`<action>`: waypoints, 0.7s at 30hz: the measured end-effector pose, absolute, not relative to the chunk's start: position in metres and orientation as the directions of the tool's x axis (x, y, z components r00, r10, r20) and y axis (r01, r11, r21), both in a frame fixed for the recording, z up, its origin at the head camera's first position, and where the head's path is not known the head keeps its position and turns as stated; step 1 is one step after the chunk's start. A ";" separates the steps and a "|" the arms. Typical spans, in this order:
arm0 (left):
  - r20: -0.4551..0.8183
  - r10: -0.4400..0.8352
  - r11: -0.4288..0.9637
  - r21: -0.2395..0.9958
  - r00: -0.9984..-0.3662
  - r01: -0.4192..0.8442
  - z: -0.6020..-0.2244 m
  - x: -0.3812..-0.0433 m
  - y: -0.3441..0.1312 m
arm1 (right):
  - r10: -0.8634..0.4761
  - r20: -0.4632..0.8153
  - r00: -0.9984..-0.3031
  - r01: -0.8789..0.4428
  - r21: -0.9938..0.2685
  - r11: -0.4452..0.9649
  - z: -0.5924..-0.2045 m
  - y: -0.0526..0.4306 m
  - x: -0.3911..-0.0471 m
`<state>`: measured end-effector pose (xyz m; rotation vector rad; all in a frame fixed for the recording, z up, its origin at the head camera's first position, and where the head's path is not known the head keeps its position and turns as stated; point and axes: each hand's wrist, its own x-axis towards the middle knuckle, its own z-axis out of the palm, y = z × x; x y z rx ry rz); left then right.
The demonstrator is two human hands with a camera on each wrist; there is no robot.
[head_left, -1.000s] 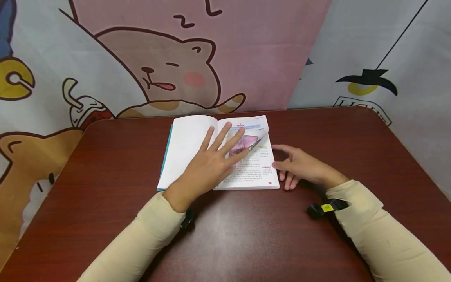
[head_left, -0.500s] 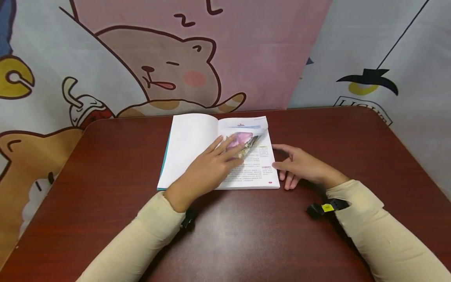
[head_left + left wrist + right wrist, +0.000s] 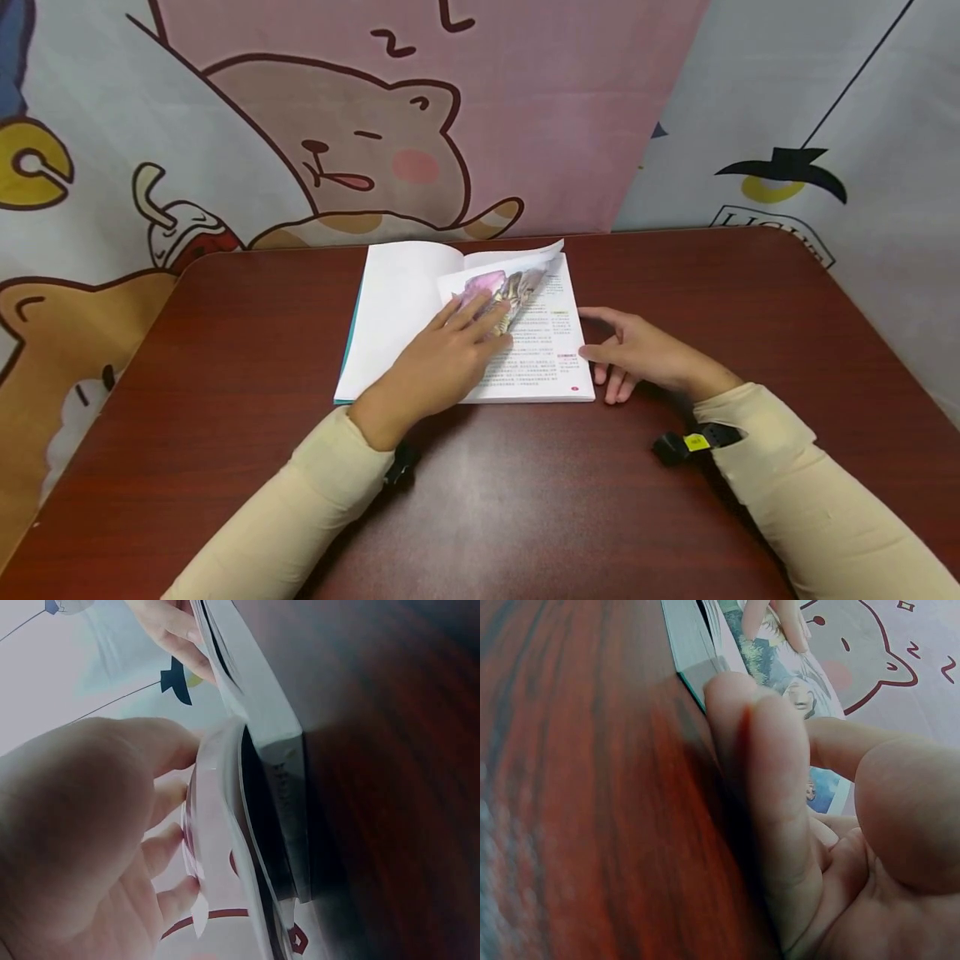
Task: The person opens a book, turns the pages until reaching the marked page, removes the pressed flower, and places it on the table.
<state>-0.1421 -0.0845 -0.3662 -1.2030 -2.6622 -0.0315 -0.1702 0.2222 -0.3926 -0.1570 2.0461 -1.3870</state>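
Observation:
An open book [image 3: 401, 308] lies on the table, with a blank left page and a printed right page. My left hand [image 3: 438, 358] lies over the middle of the book, fingers extended and touching a loose page [image 3: 483, 285] with a pink picture. That page bows up, its far right corner lifted, and text shows on the page beneath. From the left wrist view, the fingertips rest on the bulging sheet [image 3: 214, 787]. My right hand [image 3: 641, 350] stays beside the book's right edge, thumb and forefinger tips at the page edges, its other fingers loosely bent near the tabletop.
The dark red wooden table [image 3: 480, 508] reaches back to a wall cloth [image 3: 570, 108] with cartoon animals. A black wrist strap [image 3: 723, 435] with a yellow label sits on the right wrist, and a dark device [image 3: 400, 467] shows under the left wrist.
My left hand's fingers have drawn back toward the left with the page, which has bowed and slid left, its far corner rising. More of the text underneath shows. The right hand has kept still.

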 end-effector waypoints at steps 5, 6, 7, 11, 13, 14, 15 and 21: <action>0.214 0.716 0.690 -0.071 -0.665 0.720 -0.368 -0.142 -0.086 | -0.445 -0.444 -0.778 0.248 -0.867 0.433 -0.393 0.222 -0.170; 0.212 0.712 0.694 -0.074 -0.669 0.716 -0.369 -0.142 -0.086 | -0.446 -0.444 -0.777 0.248 -0.867 0.432 -0.393 0.222 -0.170; 0.212 0.709 0.698 -0.076 -0.673 0.712 -0.369 -0.143 -0.086 | -0.447 -0.444 -0.776 0.248 -0.867 0.432 -0.393 0.222 -0.170; 0.220 0.697 0.711 -0.081 -0.683 0.699 -0.369 -0.143 -0.087 | -0.447 -0.444 -0.777 0.247 -0.867 0.433 -0.393 0.222 -0.170; 0.222 0.687 0.720 -0.078 -0.692 0.690 -0.369 -0.143 -0.086 | -0.447 -0.441 -0.778 0.243 -0.868 0.434 -0.394 0.222 -0.170; 0.220 0.682 0.725 -0.075 -0.697 0.685 -0.369 -0.143 -0.086 | -0.447 -0.441 -0.778 0.244 -0.868 0.433 -0.395 0.222 -0.170; 0.214 0.676 0.731 -0.068 -0.705 0.679 -0.369 -0.143 -0.086 | -0.448 -0.440 -0.778 0.243 -0.869 0.431 -0.395 0.222 -0.170; 0.205 0.642 0.762 -0.070 -0.739 0.644 -0.369 -0.142 -0.087 | -0.455 -0.434 -0.778 0.240 -0.874 0.423 -0.395 0.222 -0.170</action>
